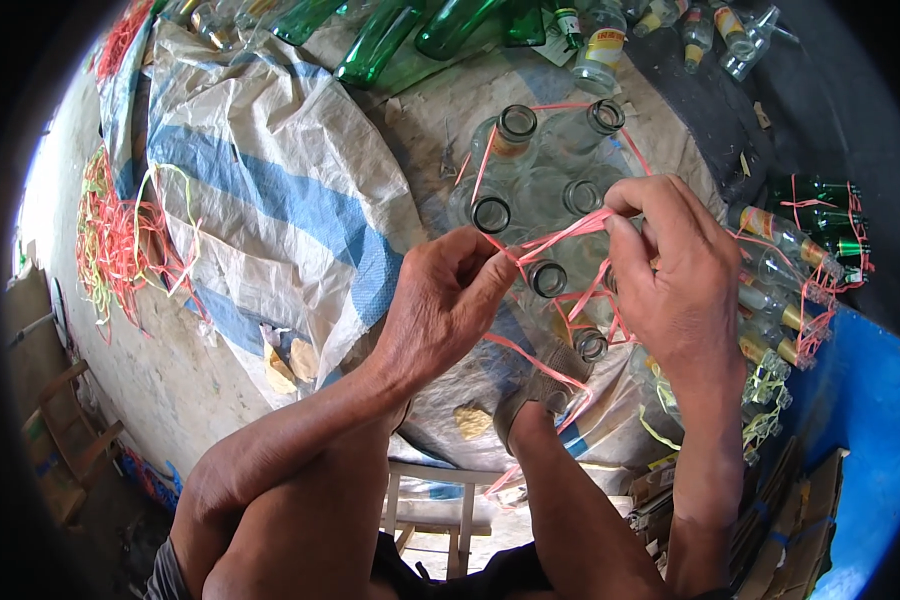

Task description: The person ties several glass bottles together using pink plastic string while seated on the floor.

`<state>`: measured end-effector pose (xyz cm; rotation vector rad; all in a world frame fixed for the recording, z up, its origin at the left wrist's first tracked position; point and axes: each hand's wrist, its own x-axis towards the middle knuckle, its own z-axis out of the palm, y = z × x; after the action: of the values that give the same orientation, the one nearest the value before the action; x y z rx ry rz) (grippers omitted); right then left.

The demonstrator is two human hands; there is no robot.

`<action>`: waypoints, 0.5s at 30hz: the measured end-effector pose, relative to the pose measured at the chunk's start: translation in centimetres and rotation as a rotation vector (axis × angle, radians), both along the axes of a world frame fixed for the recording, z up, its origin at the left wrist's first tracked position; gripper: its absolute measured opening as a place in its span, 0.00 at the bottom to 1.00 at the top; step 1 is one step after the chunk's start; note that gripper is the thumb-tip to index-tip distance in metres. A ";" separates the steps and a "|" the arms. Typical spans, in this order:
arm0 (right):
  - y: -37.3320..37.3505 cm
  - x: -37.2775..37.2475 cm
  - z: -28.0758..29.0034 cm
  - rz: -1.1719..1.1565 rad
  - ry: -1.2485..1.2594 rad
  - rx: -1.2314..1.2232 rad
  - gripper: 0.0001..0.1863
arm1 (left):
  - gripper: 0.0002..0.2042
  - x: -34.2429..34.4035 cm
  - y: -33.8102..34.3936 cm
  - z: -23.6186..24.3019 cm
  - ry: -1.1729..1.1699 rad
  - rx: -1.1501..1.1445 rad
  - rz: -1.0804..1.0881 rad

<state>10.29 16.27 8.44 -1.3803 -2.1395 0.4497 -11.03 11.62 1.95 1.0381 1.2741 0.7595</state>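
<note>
The bundle of clear glass bottles stands on the floor in front of the seated person, mouths up, with at least six round rims showing; the right hand may hide more. Pink plastic twine runs round the outside of the bundle and crosses over it near the closest necks. The left hand, at the bundle's near left edge, has thumb and forefinger pinched together on the twine; the right hand, over the bundle's right side, is clamped on the other end of the same stretch in a like pinch. Several strands lie bunched and fairly taut between them.

The step in hand looks to be tying off the loop; whether a knot has formed cannot be told. The next move probably calls for an even pull from both hands, with the strands kept from slipping over the necks.

The glass is smooth and see-through, with thick, rounded lips and slender necks above wider bodies. The twine is flat, thin and ribbon-like, creasing where it is gripped. Left of the bundle spreads a crumpled woven plastic sheet, white with blue bands; farther left lies a frizzy twine tangle. Beyond the bundle lie glossy green bottles.
</note>
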 end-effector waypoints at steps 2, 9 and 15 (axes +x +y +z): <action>0.2 0.2 0.1 -0.013 -0.015 0.014 0.08 | 0.16 0.1 0.0 0.1 -0.001 0.017 -0.003; 1.1 0.5 -0.4 0.030 -0.024 0.042 0.10 | 0.14 0.1 -0.3 -0.4 -0.021 0.015 0.008; 2.2 0.7 -0.2 0.052 -0.002 -0.001 0.07 | 0.13 0.5 -0.3 0.0 -0.050 0.018 0.023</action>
<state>11.01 18.52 8.28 -1.3285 -2.1813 0.4692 -10.57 11.27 1.95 1.0146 1.2406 0.8112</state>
